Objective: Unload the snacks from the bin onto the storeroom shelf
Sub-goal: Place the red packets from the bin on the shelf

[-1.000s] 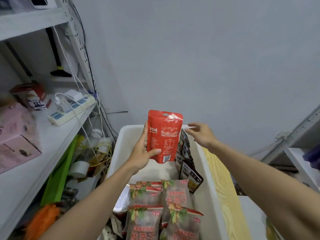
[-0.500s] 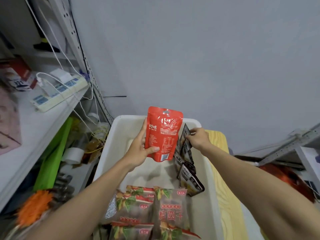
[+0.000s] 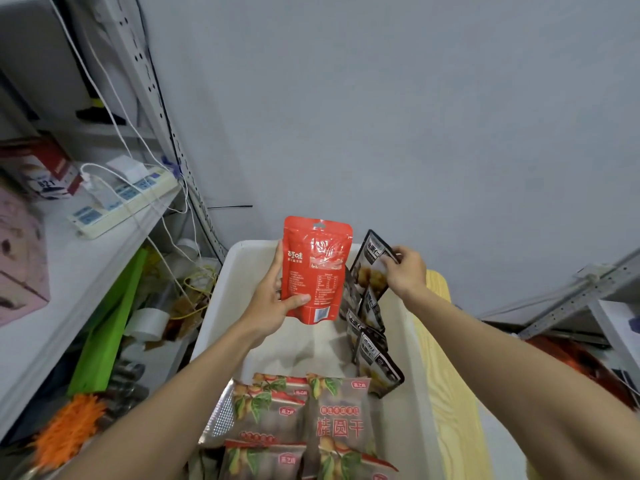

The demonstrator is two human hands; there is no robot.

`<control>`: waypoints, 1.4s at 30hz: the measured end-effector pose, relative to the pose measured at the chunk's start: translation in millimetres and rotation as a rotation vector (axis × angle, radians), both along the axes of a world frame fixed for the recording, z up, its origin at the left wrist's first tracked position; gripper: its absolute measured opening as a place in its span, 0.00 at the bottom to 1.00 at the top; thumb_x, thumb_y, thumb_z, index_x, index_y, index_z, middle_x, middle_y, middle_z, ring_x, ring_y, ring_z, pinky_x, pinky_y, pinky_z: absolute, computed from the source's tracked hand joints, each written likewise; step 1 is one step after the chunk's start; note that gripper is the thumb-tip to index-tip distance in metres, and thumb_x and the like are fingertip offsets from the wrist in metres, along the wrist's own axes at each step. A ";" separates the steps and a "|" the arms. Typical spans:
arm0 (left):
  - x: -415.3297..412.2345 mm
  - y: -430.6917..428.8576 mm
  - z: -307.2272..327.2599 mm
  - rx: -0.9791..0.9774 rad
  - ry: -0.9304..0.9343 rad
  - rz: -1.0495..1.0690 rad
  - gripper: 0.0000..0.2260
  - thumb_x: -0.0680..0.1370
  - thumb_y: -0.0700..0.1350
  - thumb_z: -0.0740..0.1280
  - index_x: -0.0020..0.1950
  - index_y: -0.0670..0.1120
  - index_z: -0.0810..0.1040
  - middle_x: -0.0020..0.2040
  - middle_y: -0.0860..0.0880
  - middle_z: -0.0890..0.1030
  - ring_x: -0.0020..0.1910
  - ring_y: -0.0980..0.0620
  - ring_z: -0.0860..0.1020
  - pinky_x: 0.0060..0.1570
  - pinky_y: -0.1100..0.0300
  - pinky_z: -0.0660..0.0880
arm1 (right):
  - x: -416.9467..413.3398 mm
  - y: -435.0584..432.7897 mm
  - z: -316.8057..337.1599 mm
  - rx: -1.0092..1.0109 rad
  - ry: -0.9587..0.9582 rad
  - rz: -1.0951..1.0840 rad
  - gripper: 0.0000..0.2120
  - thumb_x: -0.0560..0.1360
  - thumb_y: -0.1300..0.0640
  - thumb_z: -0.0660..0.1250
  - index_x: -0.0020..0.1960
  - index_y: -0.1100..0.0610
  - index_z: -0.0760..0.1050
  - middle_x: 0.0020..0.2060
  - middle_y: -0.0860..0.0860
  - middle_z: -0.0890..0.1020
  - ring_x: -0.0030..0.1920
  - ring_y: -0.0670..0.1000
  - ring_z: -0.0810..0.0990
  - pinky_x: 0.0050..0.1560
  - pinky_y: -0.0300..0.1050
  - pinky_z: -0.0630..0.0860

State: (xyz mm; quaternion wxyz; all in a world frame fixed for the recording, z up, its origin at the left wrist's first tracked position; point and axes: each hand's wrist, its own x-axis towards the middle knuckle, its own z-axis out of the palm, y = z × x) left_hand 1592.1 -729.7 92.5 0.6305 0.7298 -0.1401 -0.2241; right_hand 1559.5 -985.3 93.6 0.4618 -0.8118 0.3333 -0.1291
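My left hand (image 3: 273, 303) holds a red snack pouch (image 3: 316, 268) upright above the white bin (image 3: 221, 289). At the pouch's right, my right hand (image 3: 403, 271) pinches the top of a black snack packet (image 3: 369, 268) and lifts it out of a row of black packets (image 3: 372, 351) standing along the bin's right wall. Several brown dried-fruit bags (image 3: 298, 420) lie flat at the near end of the bin. The white storeroom shelf (image 3: 59, 271) runs along the left.
On the shelf sit a power strip (image 3: 121, 202) with white cables, a red and white carton (image 3: 41, 168) and a pink box (image 3: 17, 258). Below it are a green board (image 3: 107, 327), tape roll (image 3: 147, 323) and orange brush (image 3: 69, 431). A yellow wooden surface (image 3: 446, 375) lies right of the bin.
My right hand has reached the row of black packets, closed on the top one and raised it. My left hand has kept the red pouch in the same hold. The view has tilted down.
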 end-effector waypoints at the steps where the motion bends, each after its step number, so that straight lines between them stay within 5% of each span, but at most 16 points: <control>1: -1.2 0.5 4.1 -0.008 -0.010 -0.001 0.47 0.76 0.37 0.72 0.79 0.65 0.44 0.62 0.53 0.79 0.58 0.56 0.81 0.46 0.58 0.81 | -2.3 -1.3 9.3 0.001 -0.053 -0.003 0.04 0.79 0.59 0.67 0.51 0.59 0.79 0.45 0.53 0.81 0.47 0.53 0.77 0.47 0.41 0.68; 9: -15.3 7.6 41.7 -0.064 -0.077 -0.020 0.47 0.75 0.36 0.72 0.79 0.65 0.45 0.62 0.50 0.80 0.57 0.54 0.82 0.45 0.56 0.81 | -23.6 1.7 76.6 -0.026 -0.258 0.032 0.05 0.80 0.56 0.67 0.48 0.57 0.79 0.43 0.51 0.82 0.47 0.50 0.79 0.46 0.40 0.69; 18: -45.3 38.8 84.4 -0.119 -0.145 -0.012 0.48 0.74 0.35 0.72 0.79 0.65 0.46 0.60 0.48 0.80 0.55 0.54 0.82 0.48 0.52 0.82 | -71.3 29.3 124.0 0.062 -0.434 0.031 0.04 0.77 0.56 0.71 0.48 0.56 0.79 0.45 0.52 0.84 0.48 0.51 0.82 0.55 0.50 0.78; 28: -105.8 97.4 113.7 -0.167 -0.204 0.013 0.48 0.74 0.35 0.73 0.79 0.65 0.47 0.59 0.57 0.79 0.53 0.62 0.81 0.43 0.61 0.81 | -130.8 94.1 159.4 0.128 -0.483 0.126 0.07 0.77 0.56 0.71 0.53 0.58 0.79 0.47 0.50 0.85 0.49 0.50 0.84 0.53 0.45 0.80; 32: -134.6 125.8 114.8 -0.207 -0.205 0.011 0.47 0.74 0.35 0.73 0.79 0.66 0.48 0.59 0.49 0.82 0.56 0.51 0.83 0.49 0.53 0.82 | -157.1 125.6 169.0 0.139 -0.514 0.162 0.04 0.78 0.58 0.70 0.51 0.57 0.78 0.43 0.49 0.84 0.41 0.46 0.81 0.39 0.34 0.77; 35: -159.3 147.1 116.7 -0.201 -0.213 0.030 0.47 0.74 0.36 0.73 0.78 0.68 0.48 0.58 0.49 0.83 0.56 0.47 0.83 0.51 0.47 0.81 | -173.3 150.0 175.5 0.140 -0.526 0.228 0.01 0.78 0.58 0.70 0.49 0.54 0.78 0.44 0.48 0.84 0.43 0.45 0.82 0.42 0.35 0.78; 38: -186.8 163.6 123.4 -0.210 -0.243 0.074 0.46 0.74 0.34 0.72 0.76 0.67 0.49 0.54 0.57 0.85 0.54 0.51 0.83 0.47 0.53 0.82 | -185.5 172.5 182.6 0.141 -0.531 0.315 0.03 0.78 0.57 0.69 0.51 0.55 0.78 0.46 0.49 0.85 0.46 0.46 0.84 0.47 0.38 0.80; 42: -224.1 190.1 137.7 -0.205 -0.283 0.174 0.48 0.73 0.38 0.75 0.78 0.67 0.48 0.61 0.50 0.81 0.57 0.49 0.82 0.51 0.49 0.82 | -196.9 200.5 194.9 0.178 -0.555 0.414 0.06 0.78 0.57 0.69 0.53 0.58 0.78 0.46 0.51 0.85 0.47 0.49 0.85 0.48 0.43 0.81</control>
